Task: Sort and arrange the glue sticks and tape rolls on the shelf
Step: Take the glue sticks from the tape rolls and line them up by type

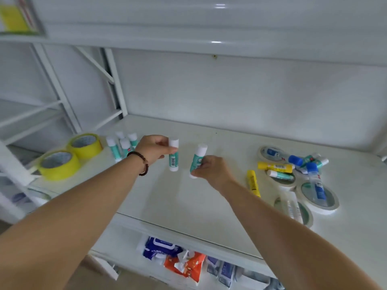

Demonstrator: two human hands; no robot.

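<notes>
Forearms: both reach in from the bottom edge over the shelf [167,206]; a bead bracelet [142,162] sits on the left wrist.
Lower shelf: blue and orange packets [180,258] lie under the front lip, no part of the job.
Right hand [213,170]: fingers curled round the lower half of a teal glue stick [198,158], which tilts with its white cap up and away.
Left hand [155,149]: fingers pinch a second teal stick [173,155] near its cap; it hangs upright. Whether either stick touches the shelf I cannot tell.
Unsorted pile: on the right, well apart from the hands, white tape rolls [318,197] lie flat with yellow sticks [253,183], blue-capped sticks [312,167] and teal ones strewn over them.
Sorted corner: at far left, four teal sticks [123,145] stand upright close together, beside two yellow tape rolls [73,155].
Step in hand: most likely carrying the two teal sticks to the standing group.
How to do it well: set each down on its flat base, square to the shelf, just beside the group. Straighten the right-hand stick first. Let go only once it stands steady.
Risk: the standing sticks are narrow and close; a knuckle brushing one could topple the lot, so come in from the open side.
Progress: early, since the right pile is largely untouched.
</notes>
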